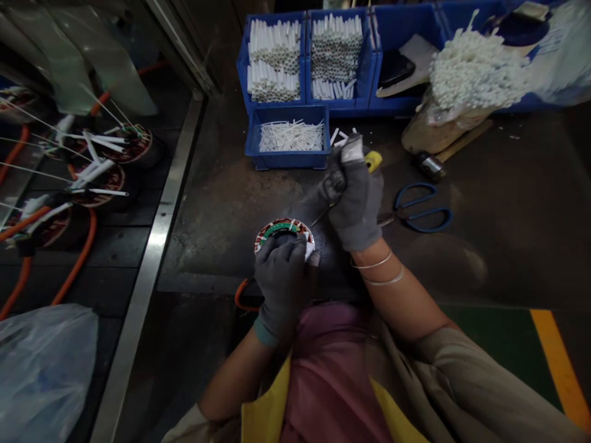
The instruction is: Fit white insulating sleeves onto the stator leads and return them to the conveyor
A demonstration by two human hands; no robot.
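Observation:
My gloved left hand (pixel 281 271) is closed over the near side of a round motor stator (pixel 268 232). Copper-coloured windings and a green strip show along the stator's far rim, while the glove hides the near part. In my gloved right hand (pixel 357 200) is a thin-shafted tool with a yellow handle (pixel 373 161). Its narrow metal shaft slants down to the left, ending close to the stator's right edge; I cannot tell whether it touches. White tape wraps a finger of the right glove. An orange cable (pixel 244 295) lies beside the left wrist.
Blue bins (pixel 305 61) of white tubes line the back, with a small blue tray (pixel 289 161) of white ties before them. Blue-handled scissors (pixel 429 221) lie right of my right hand. A tie bundle (pixel 475 77) stands back right. Wired stators (pixel 99 178) sit beyond the metal rail (pixel 157 234).

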